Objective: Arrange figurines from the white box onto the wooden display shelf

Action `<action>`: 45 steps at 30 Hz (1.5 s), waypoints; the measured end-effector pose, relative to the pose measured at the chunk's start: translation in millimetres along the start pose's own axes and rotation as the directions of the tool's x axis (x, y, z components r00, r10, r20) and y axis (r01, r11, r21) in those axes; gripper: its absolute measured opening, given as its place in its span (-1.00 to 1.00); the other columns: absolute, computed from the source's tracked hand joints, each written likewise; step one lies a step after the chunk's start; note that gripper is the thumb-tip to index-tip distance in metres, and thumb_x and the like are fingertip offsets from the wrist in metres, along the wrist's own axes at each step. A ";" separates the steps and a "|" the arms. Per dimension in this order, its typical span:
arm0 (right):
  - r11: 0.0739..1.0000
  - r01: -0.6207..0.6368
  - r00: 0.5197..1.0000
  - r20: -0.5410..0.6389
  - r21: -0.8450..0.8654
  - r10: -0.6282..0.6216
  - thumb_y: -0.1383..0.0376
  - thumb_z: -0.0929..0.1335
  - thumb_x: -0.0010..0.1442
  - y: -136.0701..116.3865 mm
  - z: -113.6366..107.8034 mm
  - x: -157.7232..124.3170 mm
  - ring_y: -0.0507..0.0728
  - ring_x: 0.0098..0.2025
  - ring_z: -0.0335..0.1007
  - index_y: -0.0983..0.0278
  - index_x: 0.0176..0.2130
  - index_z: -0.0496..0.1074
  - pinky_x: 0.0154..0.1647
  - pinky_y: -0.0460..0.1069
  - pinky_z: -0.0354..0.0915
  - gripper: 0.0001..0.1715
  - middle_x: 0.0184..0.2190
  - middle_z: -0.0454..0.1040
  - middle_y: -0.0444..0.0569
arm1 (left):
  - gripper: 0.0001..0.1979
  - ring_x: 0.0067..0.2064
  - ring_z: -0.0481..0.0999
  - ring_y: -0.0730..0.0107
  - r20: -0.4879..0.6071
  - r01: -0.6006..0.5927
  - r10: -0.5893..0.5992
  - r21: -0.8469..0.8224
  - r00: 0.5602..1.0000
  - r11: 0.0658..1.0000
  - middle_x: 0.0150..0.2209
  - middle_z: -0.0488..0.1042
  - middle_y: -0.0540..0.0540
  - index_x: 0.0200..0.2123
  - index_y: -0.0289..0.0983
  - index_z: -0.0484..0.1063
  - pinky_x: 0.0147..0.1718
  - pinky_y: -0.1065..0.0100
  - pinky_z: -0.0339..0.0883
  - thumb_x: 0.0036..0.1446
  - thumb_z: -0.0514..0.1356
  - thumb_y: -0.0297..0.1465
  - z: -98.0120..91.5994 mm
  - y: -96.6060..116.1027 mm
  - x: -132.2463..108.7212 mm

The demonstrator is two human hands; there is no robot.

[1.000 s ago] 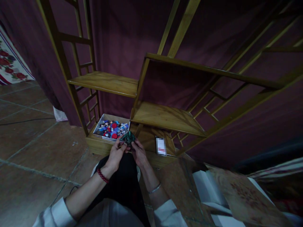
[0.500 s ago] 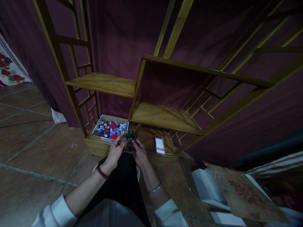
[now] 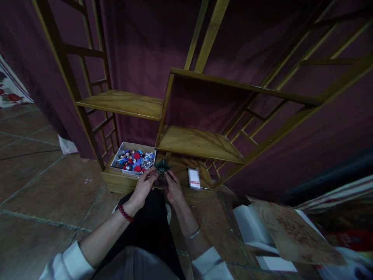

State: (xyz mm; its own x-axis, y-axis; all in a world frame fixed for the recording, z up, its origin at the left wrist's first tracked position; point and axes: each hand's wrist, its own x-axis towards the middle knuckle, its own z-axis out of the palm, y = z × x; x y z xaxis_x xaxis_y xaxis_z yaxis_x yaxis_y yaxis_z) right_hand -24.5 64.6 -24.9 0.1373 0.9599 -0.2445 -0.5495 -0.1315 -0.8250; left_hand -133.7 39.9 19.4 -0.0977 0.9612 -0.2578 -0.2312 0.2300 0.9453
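Note:
Between my two hands, above my knees, is a small bundle of shiny dark green, crinkled material [image 3: 162, 166]; its exact kind is too dark to make out. My left hand [image 3: 144, 185] pinches its left side, fingers closed. On the other side my right hand [image 3: 173, 187] grips it with thumb and fingers. Just beyond my left hand, a white open box [image 3: 120, 147] full of small red, blue and black figures [image 3: 136, 160] rests on the low wooden base of the shelf.
A wooden display shelf [image 3: 198, 144] stands ahead against a purple curtain [image 3: 136, 46]. On its base, right of my hands, lies a phone-like rectangle [image 3: 194, 178] with a blurred face. White boxes [image 3: 253, 225] and a brown printed sheet [image 3: 291, 229] lie on the tiled floor at right.
The view has shifted slightly to the right. Both hands keep hold of the green bundle, with only small finger movements.

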 end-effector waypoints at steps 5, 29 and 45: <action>1.000 0.007 1.000 0.003 0.023 -0.007 0.25 0.46 -0.24 -4.5 -1.1 -0.9 0.02 -0.46 0.38 0.26 -0.41 0.41 -0.47 -0.10 0.28 -0.70 -0.48 0.49 -0.16 | -0.58 -0.33 0.39 0.39 0.061 -0.014 0.018 -0.051 0.998 0.999 -0.21 0.42 -0.15 -0.23 -0.31 0.41 -0.57 0.50 0.17 -0.20 0.25 -0.23 2.9 -0.3 0.1; 1.000 0.013 1.000 0.009 0.014 -0.014 0.25 0.49 -0.28 -12.2 -4.1 -7.8 0.04 -0.36 0.40 0.25 -0.40 0.46 -0.31 -0.07 0.31 -0.66 -0.39 0.52 -0.13 | -0.63 -0.43 0.33 0.51 0.034 -0.104 0.108 -0.108 0.994 0.989 -0.48 0.37 0.02 -0.39 -0.31 0.35 -0.41 0.45 0.18 -0.33 0.32 -0.27 18.4 6.4 -3.8; 0.996 0.057 0.967 0.246 0.068 -0.072 0.24 0.44 -0.11 -31.0 -7.6 -24.2 0.11 -0.18 0.39 0.19 -0.27 0.46 -0.15 0.01 0.30 -0.68 -0.23 0.49 -0.08 | -0.61 -0.44 0.32 0.49 0.052 -0.234 0.237 -0.049 0.970 0.971 -0.48 0.34 0.02 -0.40 -0.31 0.37 -0.43 0.44 0.21 -0.33 0.32 -0.24 30.2 8.2 4.5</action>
State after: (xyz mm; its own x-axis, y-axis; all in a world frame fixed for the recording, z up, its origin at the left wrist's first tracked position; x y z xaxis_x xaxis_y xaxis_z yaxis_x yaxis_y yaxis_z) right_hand -4.5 43.6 2.8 -0.0305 0.9982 -0.0519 -0.5958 -0.0599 -0.8009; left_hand -106.9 50.7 32.1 -0.0993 0.9949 -0.0161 -0.2488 -0.0091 0.9685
